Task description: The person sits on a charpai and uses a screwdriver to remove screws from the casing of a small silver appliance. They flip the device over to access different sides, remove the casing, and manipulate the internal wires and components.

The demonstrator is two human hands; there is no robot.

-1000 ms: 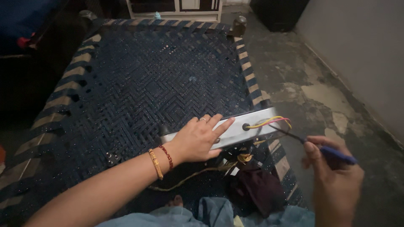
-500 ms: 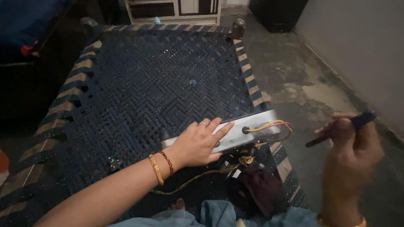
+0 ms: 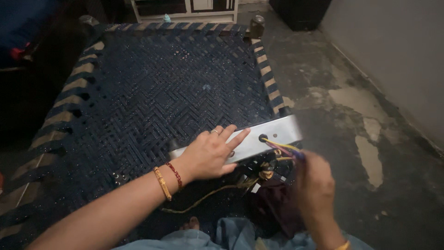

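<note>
Head view: metal strip lies at the woven cot's 5 o'clock edge, left hand spread flat on it; blurred right hand, grip unclear, nears coloured wires and may yank them loose

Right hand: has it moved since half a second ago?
Yes. The right hand has dropped from the right of the metal strip's end to just below it, by the coloured wires; it is blurred.

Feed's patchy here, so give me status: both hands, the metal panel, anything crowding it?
Left hand flat on metal panel, pinning it to woven cot. Right hand blurred at coloured wires; grip unclear. Cord and dark cloth close below.
</note>
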